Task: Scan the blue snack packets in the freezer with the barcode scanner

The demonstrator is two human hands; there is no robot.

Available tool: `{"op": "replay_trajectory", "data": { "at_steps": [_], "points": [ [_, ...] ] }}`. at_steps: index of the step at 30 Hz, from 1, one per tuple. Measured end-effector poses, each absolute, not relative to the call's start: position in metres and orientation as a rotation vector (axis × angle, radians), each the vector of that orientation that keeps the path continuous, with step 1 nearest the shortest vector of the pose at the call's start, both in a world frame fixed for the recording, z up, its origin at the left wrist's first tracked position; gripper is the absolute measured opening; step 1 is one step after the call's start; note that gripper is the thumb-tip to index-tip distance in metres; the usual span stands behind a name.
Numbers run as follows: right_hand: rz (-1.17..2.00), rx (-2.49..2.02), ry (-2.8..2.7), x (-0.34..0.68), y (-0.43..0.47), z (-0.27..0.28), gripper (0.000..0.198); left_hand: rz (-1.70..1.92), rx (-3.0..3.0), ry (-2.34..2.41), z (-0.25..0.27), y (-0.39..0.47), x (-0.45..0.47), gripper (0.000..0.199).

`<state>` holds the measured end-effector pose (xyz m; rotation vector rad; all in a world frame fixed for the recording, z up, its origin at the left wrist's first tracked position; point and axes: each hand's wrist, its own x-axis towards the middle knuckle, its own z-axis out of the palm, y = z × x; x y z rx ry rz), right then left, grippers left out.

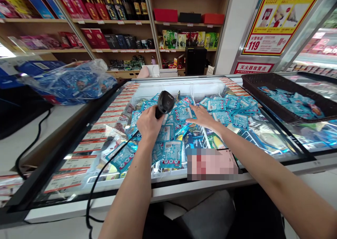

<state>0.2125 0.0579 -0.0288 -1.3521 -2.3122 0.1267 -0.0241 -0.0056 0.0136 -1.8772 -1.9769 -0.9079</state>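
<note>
In my left hand [147, 125] is a black corded barcode scanner [166, 102], fingers wrapped round its handle and its head raised over the packets. A black cable [116, 150] runs from it toward the lower left. My right hand [202, 116] reaches out with its fingers apart, just over or touching the blue packets; I cannot tell which. Many small blue packets [171, 153] lie spread over the glass top of the chest freezer [155, 183]. Another pile of blue packets [231, 105] lies to the right of my right hand.
A dark brown basket [273, 112] with more blue packets stands at the right. On the left sits a clear plastic bag [76, 81] of blue packs. A partly blurred flat pink item [213, 163] lies at the freezer's front edge. Stocked shelves [118, 21] line the back.
</note>
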Motion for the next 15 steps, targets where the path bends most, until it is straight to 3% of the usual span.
{"op": "replay_trajectory", "data": {
  "at_steps": [8, 15],
  "points": [
    [0.421, -1.341, -2.063, 0.218, 0.063, -0.032, 0.049, -0.882, -1.904, -1.969, 0.014, -0.007, -0.022, 0.039],
    [0.242, -1.607, -1.970, 0.196, 0.064, -0.026, 0.054, -0.869, -1.912, -1.966, 0.013, -0.007, -0.022, 0.040]
  ]
}}
